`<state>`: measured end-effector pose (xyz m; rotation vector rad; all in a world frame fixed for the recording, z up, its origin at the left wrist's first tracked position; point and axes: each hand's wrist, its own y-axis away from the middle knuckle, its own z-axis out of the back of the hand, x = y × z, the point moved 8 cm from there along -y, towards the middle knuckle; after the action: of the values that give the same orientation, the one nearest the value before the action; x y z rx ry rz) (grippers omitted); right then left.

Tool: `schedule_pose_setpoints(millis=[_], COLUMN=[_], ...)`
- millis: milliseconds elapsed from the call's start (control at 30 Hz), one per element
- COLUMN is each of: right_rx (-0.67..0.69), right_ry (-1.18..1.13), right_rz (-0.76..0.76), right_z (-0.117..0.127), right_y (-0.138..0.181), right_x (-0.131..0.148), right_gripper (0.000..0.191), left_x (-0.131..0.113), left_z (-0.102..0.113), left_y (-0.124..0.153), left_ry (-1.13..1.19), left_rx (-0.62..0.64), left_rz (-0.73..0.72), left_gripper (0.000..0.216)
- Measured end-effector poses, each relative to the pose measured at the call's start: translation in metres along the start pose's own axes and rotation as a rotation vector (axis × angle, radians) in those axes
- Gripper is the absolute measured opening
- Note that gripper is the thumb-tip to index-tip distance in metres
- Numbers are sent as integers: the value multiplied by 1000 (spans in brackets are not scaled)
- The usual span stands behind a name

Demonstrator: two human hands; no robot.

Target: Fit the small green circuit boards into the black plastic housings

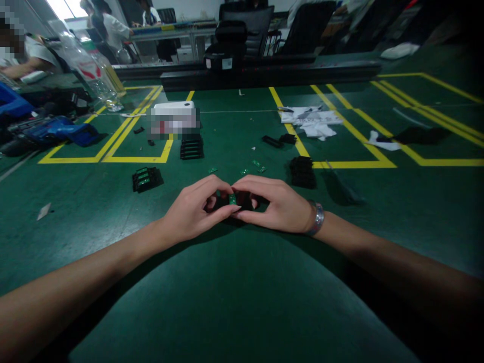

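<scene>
A small green circuit board (232,198) is pinched between the fingertips of my left hand (198,204) and my right hand (270,201), just above the green table. Whether a black housing sits around it, I cannot make out. Past my fingers lie several loose green boards (259,166). To the left of my left hand stands a group of black plastic housings (144,180) with green boards in them. A row of black housings (191,149) lies farther back, and a stack of black parts (301,172) is beyond my right hand.
Crumpled white paper (310,120) and small black pieces (273,141) lie at the back right. A white device (174,107), a plastic bottle (98,75) and a blue tool (64,131) are at the back left. A black bar (264,78) crosses the far edge. Other people sit beyond.
</scene>
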<state>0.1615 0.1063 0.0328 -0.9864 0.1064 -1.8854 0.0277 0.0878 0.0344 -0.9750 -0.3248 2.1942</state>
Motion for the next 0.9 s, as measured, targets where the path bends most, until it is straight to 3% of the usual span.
schedule_pose_setpoints(millis=[900], right_rx=[-1], right_ry=[6], right_rz=[-11], right_z=[0], right_y=[0], right_x=[0], right_gripper=[35], left_x=[0], left_z=[0], left_y=[0], left_ry=[18], left_rx=[-16], left_rz=[1], left_gripper=[24])
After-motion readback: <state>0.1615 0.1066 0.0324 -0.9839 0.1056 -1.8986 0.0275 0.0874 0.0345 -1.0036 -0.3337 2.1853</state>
